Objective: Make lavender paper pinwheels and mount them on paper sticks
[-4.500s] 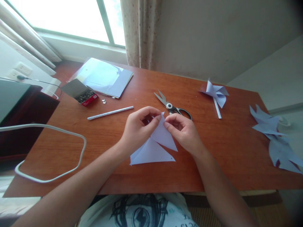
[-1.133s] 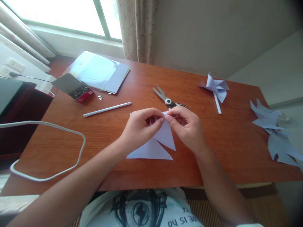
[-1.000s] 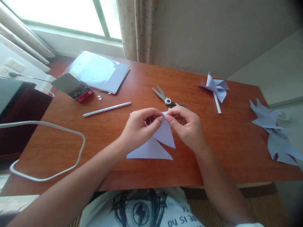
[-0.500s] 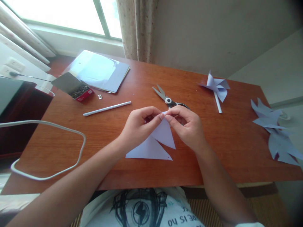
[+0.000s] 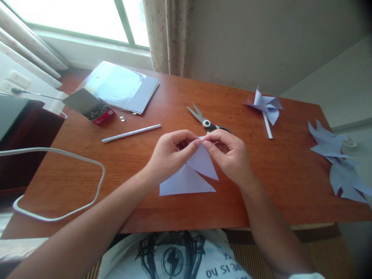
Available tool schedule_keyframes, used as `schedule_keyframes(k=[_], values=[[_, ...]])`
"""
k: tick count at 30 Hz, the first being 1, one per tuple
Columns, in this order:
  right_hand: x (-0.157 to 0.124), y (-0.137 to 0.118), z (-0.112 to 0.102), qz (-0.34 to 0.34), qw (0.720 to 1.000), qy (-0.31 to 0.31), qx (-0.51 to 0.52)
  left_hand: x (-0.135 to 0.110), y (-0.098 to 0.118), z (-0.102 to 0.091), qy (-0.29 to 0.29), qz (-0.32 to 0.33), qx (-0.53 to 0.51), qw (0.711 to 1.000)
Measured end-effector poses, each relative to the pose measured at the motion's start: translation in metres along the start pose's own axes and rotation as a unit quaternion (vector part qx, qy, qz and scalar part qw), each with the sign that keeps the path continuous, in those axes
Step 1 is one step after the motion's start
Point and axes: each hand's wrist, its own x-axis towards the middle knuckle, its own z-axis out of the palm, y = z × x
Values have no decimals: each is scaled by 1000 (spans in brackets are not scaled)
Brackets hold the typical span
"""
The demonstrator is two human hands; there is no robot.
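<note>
A pale lilac cut paper sheet [image 5: 188, 176] lies in triangular flaps on the wooden desk [image 5: 130, 170] in front of me. My left hand [image 5: 170, 157] and my right hand [image 5: 229, 155] both pinch its folded-up points together at the top, fingertips almost touching. Whatever small item sits between the fingertips is too small to make out. Black-handled scissors [image 5: 207, 122] lie just behind my hands.
A white rolled stick [image 5: 130, 133] lies to the left. Farther left are a red box of fasteners [image 5: 99, 112], loose pins [image 5: 123, 118] and a paper folder [image 5: 122, 87]. A finished paper pinwheel [image 5: 266, 106] and cut paper shapes [image 5: 337, 159] lie right. A white cable [image 5: 58, 186] loops at left.
My hands stay pinched on the paper's points. The lower flaps have shifted slightly right and the paper has lifted a little since half a second ago.
</note>
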Motion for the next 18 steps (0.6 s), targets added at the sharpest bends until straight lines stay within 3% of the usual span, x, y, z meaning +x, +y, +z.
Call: schedule_keyframes(k=[18], values=[[1,-2,0,4,1000,2,-29,-1,2,1,33,71,124,989]])
